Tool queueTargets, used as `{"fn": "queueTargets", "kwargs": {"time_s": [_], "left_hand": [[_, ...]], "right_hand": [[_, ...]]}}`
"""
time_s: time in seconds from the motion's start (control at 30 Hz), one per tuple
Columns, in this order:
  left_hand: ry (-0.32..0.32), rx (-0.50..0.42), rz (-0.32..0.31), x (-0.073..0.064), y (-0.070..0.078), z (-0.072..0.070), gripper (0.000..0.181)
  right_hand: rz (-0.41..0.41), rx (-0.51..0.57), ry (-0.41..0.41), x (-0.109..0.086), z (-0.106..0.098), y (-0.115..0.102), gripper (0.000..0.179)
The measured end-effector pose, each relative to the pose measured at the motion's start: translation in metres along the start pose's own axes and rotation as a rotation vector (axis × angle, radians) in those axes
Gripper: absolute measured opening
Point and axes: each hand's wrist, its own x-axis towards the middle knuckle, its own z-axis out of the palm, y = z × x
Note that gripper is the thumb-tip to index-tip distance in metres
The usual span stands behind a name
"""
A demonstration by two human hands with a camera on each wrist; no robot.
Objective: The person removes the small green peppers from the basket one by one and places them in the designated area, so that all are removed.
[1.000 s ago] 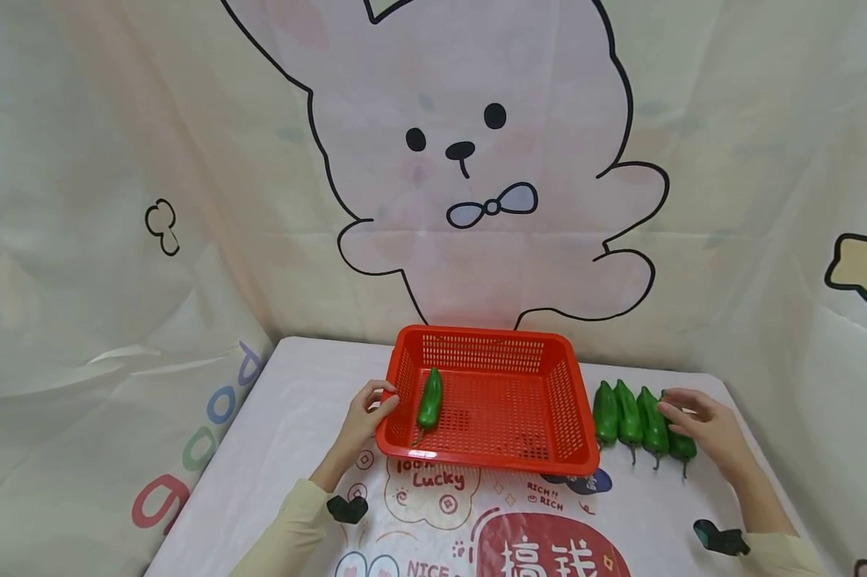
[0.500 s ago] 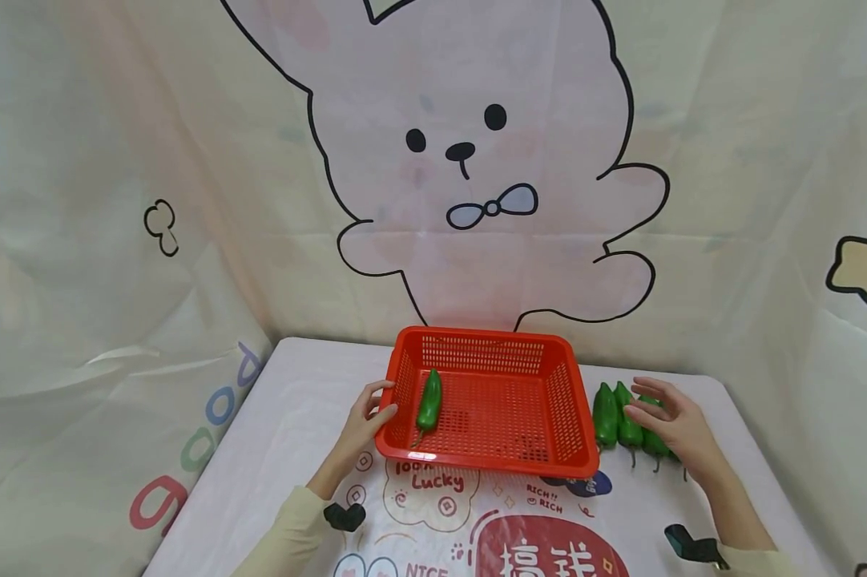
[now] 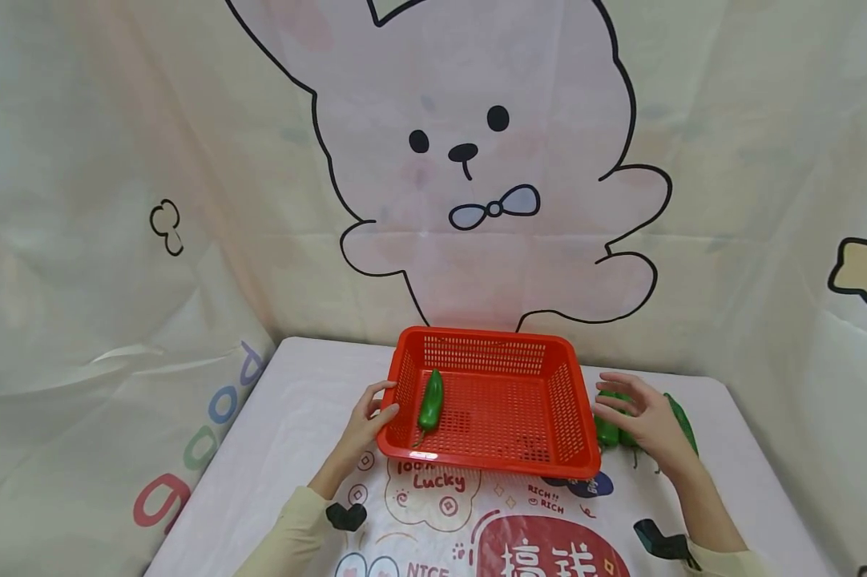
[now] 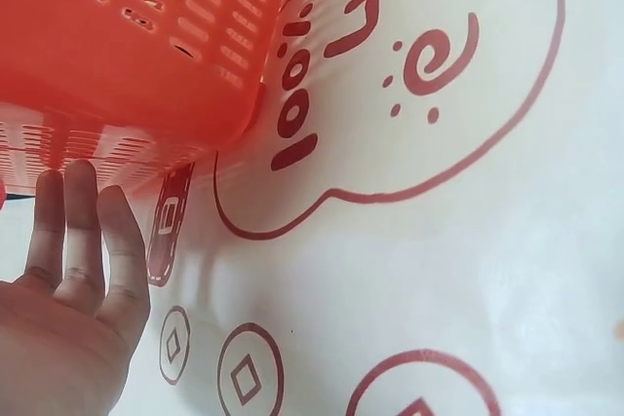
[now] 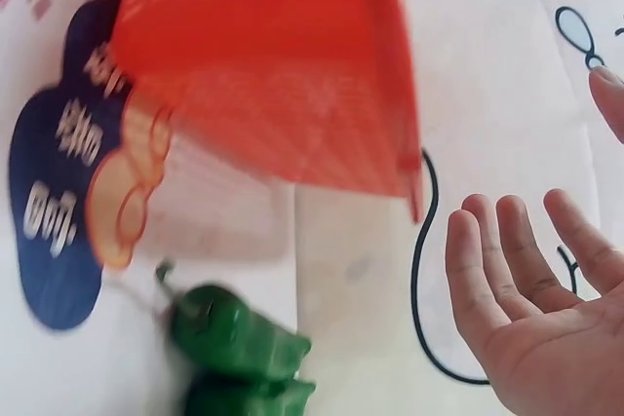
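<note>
A red plastic basket with perforated walls stands at the far middle of the table, with one green pepper lying in its left part. My left hand rests at the basket's left side; in the left wrist view its fingers are straight, tips at the outer wall. To the basket's right my right hand hovers over a row of green peppers, thumb and fingers apart, holding nothing. It hides part of the row. Two of these peppers show in the right wrist view, stem ends toward the printed cloud.
A white tablecloth with printed drawings and lettering covers the table. Behind the basket hangs a pale curtain with a cartoon animal, and more pale cloth encloses both sides.
My right hand has moved left along the row, from the rightmost pepper to those nearest the basket, uncovering the rightmost one. The left hand and basket stay in place.
</note>
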Motion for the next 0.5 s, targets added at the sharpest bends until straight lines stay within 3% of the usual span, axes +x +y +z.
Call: {"fn": "queueTargets", "kwargs": {"time_s": [0.5], "left_hand": [[0.016, 0.006, 0.017, -0.002, 0.002, 0.003, 0.048]], "right_hand": [[-0.071, 0.137, -0.106, 0.028, 0.043, -0.021, 0.048]]}}
